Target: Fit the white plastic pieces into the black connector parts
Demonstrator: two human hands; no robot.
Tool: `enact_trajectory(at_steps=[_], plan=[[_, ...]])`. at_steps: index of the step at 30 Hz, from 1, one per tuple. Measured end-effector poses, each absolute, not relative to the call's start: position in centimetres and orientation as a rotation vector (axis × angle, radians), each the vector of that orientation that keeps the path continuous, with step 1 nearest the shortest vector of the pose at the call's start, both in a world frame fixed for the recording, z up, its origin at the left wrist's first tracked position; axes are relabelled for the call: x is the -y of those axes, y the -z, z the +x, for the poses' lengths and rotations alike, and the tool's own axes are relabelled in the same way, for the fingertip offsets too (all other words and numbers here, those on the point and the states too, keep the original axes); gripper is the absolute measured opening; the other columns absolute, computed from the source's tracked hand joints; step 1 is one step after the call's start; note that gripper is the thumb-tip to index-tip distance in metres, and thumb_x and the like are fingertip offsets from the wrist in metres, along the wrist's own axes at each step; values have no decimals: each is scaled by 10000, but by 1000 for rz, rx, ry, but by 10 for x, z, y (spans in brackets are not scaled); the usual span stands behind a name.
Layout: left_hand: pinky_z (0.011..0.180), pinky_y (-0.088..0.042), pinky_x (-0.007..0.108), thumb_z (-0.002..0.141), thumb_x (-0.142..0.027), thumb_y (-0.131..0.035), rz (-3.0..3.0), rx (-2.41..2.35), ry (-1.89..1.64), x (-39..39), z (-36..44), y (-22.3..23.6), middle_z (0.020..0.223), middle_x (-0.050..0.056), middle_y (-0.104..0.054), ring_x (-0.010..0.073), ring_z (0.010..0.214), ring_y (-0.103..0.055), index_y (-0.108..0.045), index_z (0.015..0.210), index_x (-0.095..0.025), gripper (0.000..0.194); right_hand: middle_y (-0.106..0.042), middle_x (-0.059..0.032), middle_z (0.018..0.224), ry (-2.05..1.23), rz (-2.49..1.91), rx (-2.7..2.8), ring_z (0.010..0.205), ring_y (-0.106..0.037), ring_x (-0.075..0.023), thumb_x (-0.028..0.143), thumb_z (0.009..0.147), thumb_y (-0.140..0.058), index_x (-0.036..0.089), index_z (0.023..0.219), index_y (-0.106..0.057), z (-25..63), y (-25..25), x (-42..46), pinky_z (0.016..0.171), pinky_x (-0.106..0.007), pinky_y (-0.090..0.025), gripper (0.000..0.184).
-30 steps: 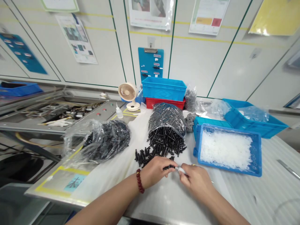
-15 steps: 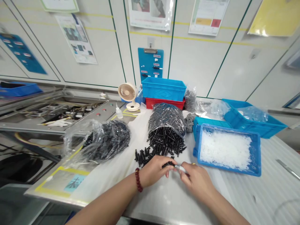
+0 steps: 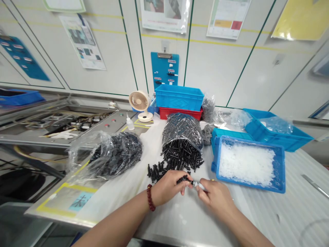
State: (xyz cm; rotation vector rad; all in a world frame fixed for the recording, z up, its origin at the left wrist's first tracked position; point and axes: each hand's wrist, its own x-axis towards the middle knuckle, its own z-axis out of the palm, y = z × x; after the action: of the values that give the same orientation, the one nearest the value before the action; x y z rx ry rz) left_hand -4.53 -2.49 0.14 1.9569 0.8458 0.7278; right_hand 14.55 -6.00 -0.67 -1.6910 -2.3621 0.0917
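Note:
My left hand [image 3: 167,188], with a red bead bracelet at the wrist, is closed around several small black ribbed parts [image 3: 182,179]. One black part pokes out between thumb and forefinger toward the right. My right hand [image 3: 218,196] grips a white, pen-like tool [image 3: 199,185], whose clear tip meets the end of that black part. Whether the tip sits over it or only touches it I cannot tell. Just beyond the hands, loose black parts [image 3: 154,172] spill from an open plastic bag [image 3: 183,125] full of them.
On the right stands a blue tray [image 3: 279,183] of small white pieces, with teal bins [image 3: 285,137] behind it. A second plastic bag of black parts [image 3: 123,152] lies left. A fan [image 3: 140,101], a dropper bottle [image 3: 130,124] and stacked bins [image 3: 180,97] stand at the back.
Both hands stay almost in place. The black part's end shows more plainly between my left fingers and the white tool, and the parts in the left hand have shifted slightly.

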Motion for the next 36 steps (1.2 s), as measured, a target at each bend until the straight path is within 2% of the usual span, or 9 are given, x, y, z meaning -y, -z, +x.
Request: enact_trajectory(at_steps=[7,16,18,21,23,27,31,34,36], plan=[[632,-434,183,851,-201,-491,1998,-858,-734,26,-44,-1,541,-39,-598,96,518,-564,-622,858,-151,141,-544,-13,482,29,-1773,2339,494,-506,-135,416,827,-439,193,575,-535,143,6,60,482,-261,-136,350],[657,-437,219,816,-249,-532,1988,-871,-812,24,-46,0,584,-1,-620,123,593,-576,-639,851,-148,151,-554,-12,467,60,-1871,2249,465,-514,-140,442,813,-451,202,554,-509,143,2,61,455,-254,-143,357],[574,-431,216,775,-251,-551,1757,-918,-821,20,-49,-3,595,4,-614,119,557,-550,-610,850,-139,147,-560,-7,475,51,-1873,2233,461,-510,-136,429,826,-431,205,564,-503,145,1,60,447,-252,-146,352],[418,-344,174,695,-273,-584,1322,-911,-852,12,-54,-6,654,0,-584,80,466,-461,-493,836,-147,210,-559,-1,494,22,-1826,2238,486,-512,-142,376,846,-395,209,624,-508,146,0,58,444,-242,-168,300],[397,-300,152,669,-270,-587,1214,-879,-885,7,-57,-7,698,-10,-546,61,470,-429,-421,804,-164,238,-556,-1,517,3,-1762,2252,514,-519,-149,330,861,-359,209,682,-520,146,1,57,451,-234,-199,269],[518,-380,174,699,-183,-574,1681,-1068,-897,5,-53,-1,723,-22,-510,77,579,-456,-443,765,-159,148,-587,-27,620,-4,-1663,2232,599,-550,-172,324,902,-276,199,828,-549,148,4,55,488,-231,-269,309],[684,-434,243,792,-127,-527,2495,-1120,-554,10,-40,11,784,9,-544,148,737,-522,-551,906,-179,128,-618,-42,719,-76,-1600,2219,660,-568,-181,327,917,-254,197,941,-547,149,5,55,534,-237,-319,321],[683,-449,262,862,-153,-455,2815,-1126,-305,13,-33,18,781,30,-535,172,744,-531,-577,855,-171,124,-615,-33,706,-139,-1613,2231,645,-563,-173,296,913,-268,195,902,-543,148,3,57,532,-233,-311,293],[691,-459,269,878,-167,-438,2879,-1141,-280,13,-31,19,824,41,-541,180,772,-535,-578,821,-164,152,-595,-21,650,-152,-1644,2241,609,-548,-165,278,904,-280,197,836,-537,147,2,58,510,-229,-284,278]])
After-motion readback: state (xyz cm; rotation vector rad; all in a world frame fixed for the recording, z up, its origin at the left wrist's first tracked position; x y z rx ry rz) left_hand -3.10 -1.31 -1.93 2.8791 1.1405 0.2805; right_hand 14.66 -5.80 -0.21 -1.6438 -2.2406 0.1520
